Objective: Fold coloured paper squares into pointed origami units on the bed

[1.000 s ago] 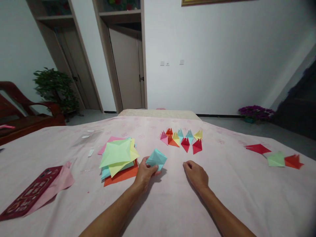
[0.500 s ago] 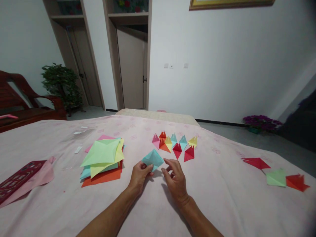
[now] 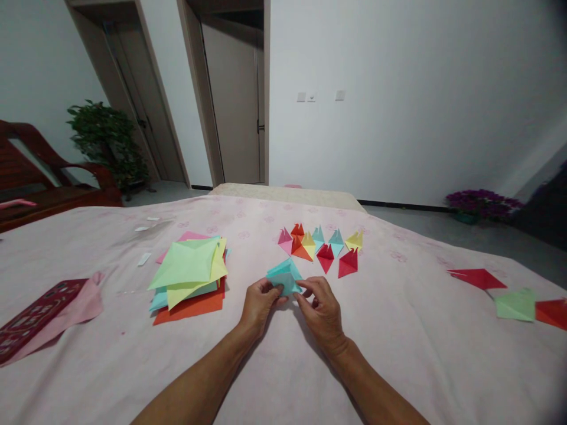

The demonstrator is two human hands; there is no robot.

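Across the pink-clothed table (image 3: 443,366), the left hand (image 3: 257,306) and right hand (image 3: 323,308) pinch a turquoise paper piece (image 3: 286,282), apparently part-folded, with colourful folded-paper birds (image 3: 325,256) seemingly finished beyond and a multicoloured square-paper stack (image 3: 186,264) left unfolded.

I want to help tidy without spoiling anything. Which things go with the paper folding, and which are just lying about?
Folding:
- blue paper, held in the left hand, with the right hand at its edge
- stack of coloured paper
- folded paper shapes

Seem unrelated:
- dark red thing with markings
- bench
- green plant
- purple flowers
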